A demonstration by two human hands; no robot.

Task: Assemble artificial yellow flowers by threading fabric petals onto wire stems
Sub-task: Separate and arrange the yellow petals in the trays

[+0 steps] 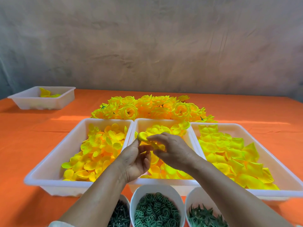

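Note:
Both hands meet over the middle white tray (161, 181) of yellow fabric petals. My left hand (136, 158) is palm up with curled fingers, holding a small yellow petal piece (143, 136) at its fingertips. From above, my right hand (170, 149) pinches the same yellow petal cluster with thumb and fingers. No stem is visible between the hands. A pile of finished yellow flowers (152, 108) lies behind the trays.
Left tray (49, 163) and right tray (278, 176) hold more yellow petals. Three white bowls sit at the front: dark stems (118, 213), green round caps (156, 210), green leafy calyxes (206, 215). Another small tray (43, 98) stands far left on the orange tablecloth.

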